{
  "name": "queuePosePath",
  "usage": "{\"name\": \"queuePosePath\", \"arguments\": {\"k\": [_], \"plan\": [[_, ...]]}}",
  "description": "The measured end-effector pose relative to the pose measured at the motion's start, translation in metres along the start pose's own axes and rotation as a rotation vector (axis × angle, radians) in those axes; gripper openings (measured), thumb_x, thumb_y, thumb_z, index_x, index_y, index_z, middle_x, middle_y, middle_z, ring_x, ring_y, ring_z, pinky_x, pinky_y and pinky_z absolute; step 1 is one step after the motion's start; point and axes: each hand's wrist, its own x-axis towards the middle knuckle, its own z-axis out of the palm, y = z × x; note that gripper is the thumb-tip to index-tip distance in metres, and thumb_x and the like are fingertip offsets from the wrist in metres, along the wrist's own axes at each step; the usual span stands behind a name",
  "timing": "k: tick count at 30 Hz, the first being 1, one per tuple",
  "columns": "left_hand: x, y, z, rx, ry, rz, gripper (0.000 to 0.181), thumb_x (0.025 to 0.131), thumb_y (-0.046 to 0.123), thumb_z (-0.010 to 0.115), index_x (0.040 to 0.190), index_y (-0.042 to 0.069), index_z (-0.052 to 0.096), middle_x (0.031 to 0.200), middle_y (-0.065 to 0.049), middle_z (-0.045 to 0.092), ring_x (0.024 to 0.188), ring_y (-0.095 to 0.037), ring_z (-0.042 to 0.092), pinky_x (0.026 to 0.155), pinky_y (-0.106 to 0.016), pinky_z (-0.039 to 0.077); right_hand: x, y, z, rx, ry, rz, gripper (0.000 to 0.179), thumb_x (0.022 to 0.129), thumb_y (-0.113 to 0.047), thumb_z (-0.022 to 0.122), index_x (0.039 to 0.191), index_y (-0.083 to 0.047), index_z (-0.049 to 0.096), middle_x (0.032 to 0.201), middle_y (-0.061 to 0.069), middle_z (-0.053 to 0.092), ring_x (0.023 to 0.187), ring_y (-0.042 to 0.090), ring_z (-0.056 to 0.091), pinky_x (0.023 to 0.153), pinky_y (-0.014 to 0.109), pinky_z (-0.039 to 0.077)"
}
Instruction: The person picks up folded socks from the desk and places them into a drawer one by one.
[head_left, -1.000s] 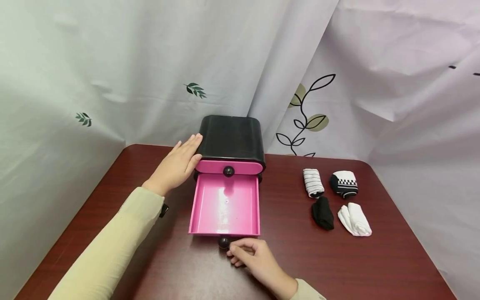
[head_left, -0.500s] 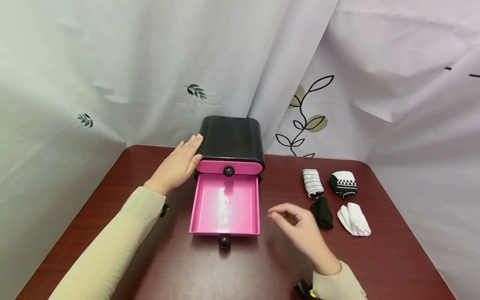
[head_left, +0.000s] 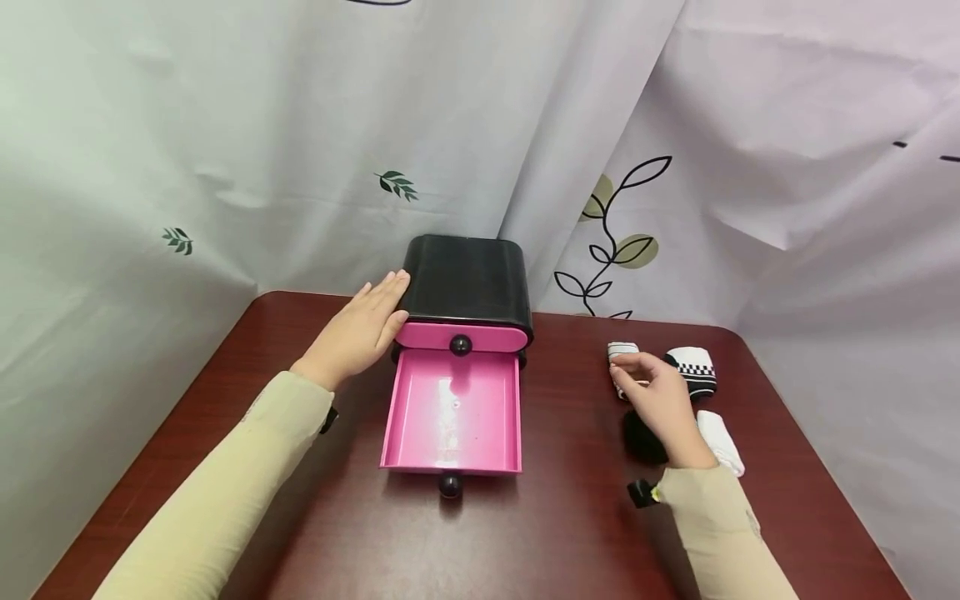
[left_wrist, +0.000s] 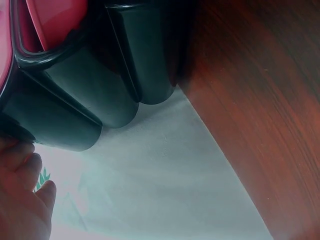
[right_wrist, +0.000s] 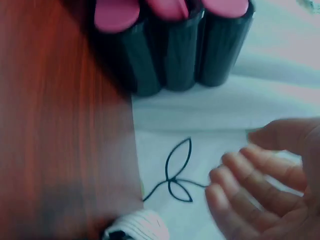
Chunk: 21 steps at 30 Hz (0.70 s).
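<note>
In the head view, we see the left hand (head_left: 356,329) flat, fingers straight against the black cabinet (head_left: 465,279), probably steadying it above its pulled-out pink drawer (head_left: 450,417); bare tabletop (head_left: 570,467) separates this from the right hand (head_left: 660,396), half open, holding nothing, over the striped sock (head_left: 621,348). In the left wrist view, we find fingertips by the cabinet's rounded side. In the right wrist view, we see loosely curved fingers apart from the striped sock, near the tabletop's back edge.
</note>
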Motion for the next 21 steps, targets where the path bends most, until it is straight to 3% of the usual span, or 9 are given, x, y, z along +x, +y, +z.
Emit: {"name": "queuePosePath", "arguments": {"k": [5, 11, 14, 17, 21], "plan": [[-0.001, 0.0, 0.001, -0.004, 0.004, -0.011, 0.062, 0.109, 0.032, 0.043, 0.159, -0.001, 0.026, 0.164, -0.016, 0.029, 0.153, -0.03, 0.022, 0.125, -0.05, 0.016, 0.022, 0.012, -0.007, -0.136, -0.044, 0.084, 0.027, 0.094, -0.013, 0.068, 0.113, 0.005, 0.071, 0.101, 0.021, 0.074, 0.093, 0.032, 0.071, 0.079, 0.031, 0.052], [0.0, 0.0, 0.001, -0.01, 0.001, -0.009, 0.063, 0.109, 0.034, 0.042, 0.159, 0.0, 0.026, 0.164, -0.015, 0.029, 0.154, -0.03, 0.021, 0.125, -0.048, 0.014, 0.044, 0.022, -0.014, -0.209, -0.147, 0.171, 0.037, 0.094, -0.015, 0.065, 0.121, 0.011, 0.063, 0.111, 0.028, 0.069, 0.102, 0.041, 0.065, 0.08, 0.044, 0.055], [0.001, 0.0, 0.002, -0.009, -0.006, -0.012, 0.063, 0.109, 0.034, 0.042, 0.16, 0.001, 0.025, 0.165, -0.015, 0.028, 0.154, -0.03, 0.02, 0.126, -0.047, 0.013, 0.054, 0.028, -0.017, -0.242, -0.206, 0.203, 0.043, 0.095, -0.017, 0.065, 0.124, 0.013, 0.059, 0.119, 0.032, 0.063, 0.109, 0.046, 0.061, 0.088, 0.053, 0.053], [0.001, -0.001, 0.002, -0.005, -0.012, -0.014, 0.063, 0.109, 0.034, 0.042, 0.16, 0.001, 0.024, 0.165, -0.014, 0.028, 0.154, -0.029, 0.02, 0.126, -0.047, 0.012, 0.063, 0.037, -0.02, -0.228, -0.264, 0.266, 0.048, 0.096, -0.021, 0.065, 0.128, 0.013, 0.056, 0.126, 0.034, 0.059, 0.112, 0.046, 0.058, 0.094, 0.054, 0.049], [0.001, -0.001, 0.002, -0.005, -0.008, -0.014, 0.063, 0.109, 0.034, 0.042, 0.16, 0.001, 0.024, 0.165, -0.014, 0.028, 0.154, -0.029, 0.02, 0.126, -0.047, 0.013, 0.071, 0.051, -0.022, -0.091, -0.338, 0.415, 0.053, 0.096, -0.021, 0.065, 0.133, 0.015, 0.051, 0.119, 0.028, 0.059, 0.095, 0.028, 0.063, 0.084, 0.039, 0.056]]}}
